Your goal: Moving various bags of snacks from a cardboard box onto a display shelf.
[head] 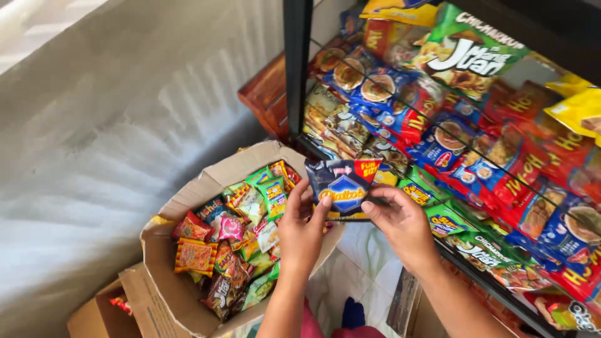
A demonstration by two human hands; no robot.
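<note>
Left hand: the left hand (pixel 302 235) pinches the lower left edge of a small dark blue snack packet (pixel 343 188), thumb on the front, fingers curled behind
Right hand: the right hand (pixel 400 219) grips the same packet at its lower right edge, thumb and forefinger closed on it
Snack packet: held flat and facing up between both hands, above the right rim of the cardboard box (pixel 188 200) and just in front of the lower shelf — it has an orange diamond mark in the middle and a red and yellow corner at top right
Cardboard box: open, flaps spread, standing on the floor to the left of the hands; it is filled with a loose heap of small mixed snack packets (pixel 238 244) in green, orange, red and pink
Second box: a smaller cardboard box (pixel 103 313) sits at the lower left, touching the big one, only partly in view
Rack: a black wire rack (pixel 295 69) fills the right side, its tilted shelves packed with rows of blue noodle packets (pixel 382 94), red packets (pixel 532 163) and green packets (pixel 463 47), with yellow ones (pixel 579 106) at the far right
Floor: pale marbled tiles (pixel 366 256) show beneath the wrists
Wall: a grey wall (pixel 125 112) takes up the left half — sunlight falls across it in streaks
</note>
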